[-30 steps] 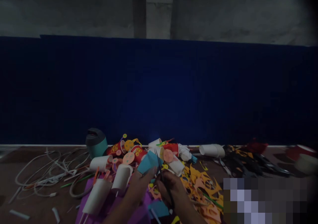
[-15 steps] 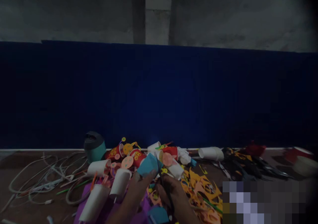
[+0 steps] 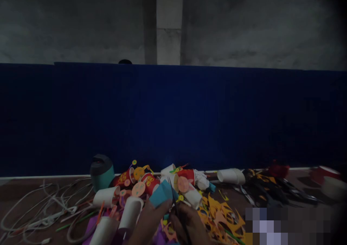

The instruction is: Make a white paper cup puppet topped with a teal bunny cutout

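Observation:
My left hand (image 3: pixel 153 216) is closed on a piece of light blue paper (image 3: pixel 162 193), thumb on top near its lower edge. In my right hand (image 3: pixel 189 219) is a pair of dark scissors (image 3: pixel 174 194), blades pointing up and away along the paper's right side. The blades stand slightly apart; whether they bite into the paper is hard to tell. Behind the paper lie red cups with yellow print (image 3: pixel 150 182) and a round orange disc (image 3: pixel 183 184). A white paper cup (image 3: pixel 131 212) lies just left of my left hand, and orange paper scraps (image 3: pixel 219 214) spread right of my right hand.
A blue partition (image 3: pixel 173 118) rises behind the table. White cables (image 3: pixel 40 210) tangle at the left beside a teal speaker-like object (image 3: pixel 102 174). Stacked white cups (image 3: pixel 230 176) lie back right, near dark tools (image 3: pixel 282 192). A pixelated patch covers the lower right.
The view has tilted up, so the table and both hands sit lower in the picture. A dark rounded shape now shows above the partition. Both hands keep their hold on the paper and scissors.

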`<move>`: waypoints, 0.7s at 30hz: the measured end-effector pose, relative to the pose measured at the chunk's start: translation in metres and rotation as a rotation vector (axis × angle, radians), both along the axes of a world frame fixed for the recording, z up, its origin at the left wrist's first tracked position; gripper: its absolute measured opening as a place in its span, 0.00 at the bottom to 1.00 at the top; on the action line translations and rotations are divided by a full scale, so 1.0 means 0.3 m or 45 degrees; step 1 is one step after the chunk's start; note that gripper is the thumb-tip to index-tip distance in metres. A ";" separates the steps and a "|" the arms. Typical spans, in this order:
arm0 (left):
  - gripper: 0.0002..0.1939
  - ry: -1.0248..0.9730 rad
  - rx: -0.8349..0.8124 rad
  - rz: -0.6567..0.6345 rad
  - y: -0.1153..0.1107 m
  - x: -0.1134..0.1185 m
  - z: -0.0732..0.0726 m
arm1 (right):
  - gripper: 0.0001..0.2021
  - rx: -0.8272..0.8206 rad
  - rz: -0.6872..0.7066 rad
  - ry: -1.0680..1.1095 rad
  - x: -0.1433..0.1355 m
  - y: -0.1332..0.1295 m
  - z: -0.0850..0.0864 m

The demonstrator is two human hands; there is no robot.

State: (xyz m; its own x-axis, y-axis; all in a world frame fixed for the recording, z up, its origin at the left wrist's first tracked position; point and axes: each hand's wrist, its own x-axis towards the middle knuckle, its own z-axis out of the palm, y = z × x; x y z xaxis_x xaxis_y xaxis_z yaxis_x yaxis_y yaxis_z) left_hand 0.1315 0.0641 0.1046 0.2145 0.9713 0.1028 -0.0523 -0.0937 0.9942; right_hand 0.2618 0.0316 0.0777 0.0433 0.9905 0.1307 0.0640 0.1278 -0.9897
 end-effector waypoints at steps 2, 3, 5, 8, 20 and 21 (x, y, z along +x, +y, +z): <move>0.09 0.000 0.063 -0.082 -0.003 -0.001 0.022 | 0.13 -0.025 0.038 0.018 0.002 0.000 -0.004; 0.09 -0.015 0.086 -0.099 -0.005 -0.001 0.032 | 0.13 -0.035 0.057 0.032 0.002 0.001 -0.009; 0.09 -0.048 0.100 -0.098 -0.007 -0.003 0.046 | 0.14 -0.051 0.077 0.059 0.000 0.007 -0.021; 0.09 -0.062 0.075 -0.103 -0.009 -0.007 0.050 | 0.15 -0.154 0.100 0.098 -0.003 0.013 -0.031; 0.19 -0.084 -0.118 0.130 -0.021 0.007 0.043 | 0.14 -0.218 0.159 0.170 -0.001 -0.012 0.011; 0.20 -0.100 -0.079 0.079 -0.022 0.006 0.048 | 0.14 -0.216 0.152 0.144 -0.003 -0.011 0.010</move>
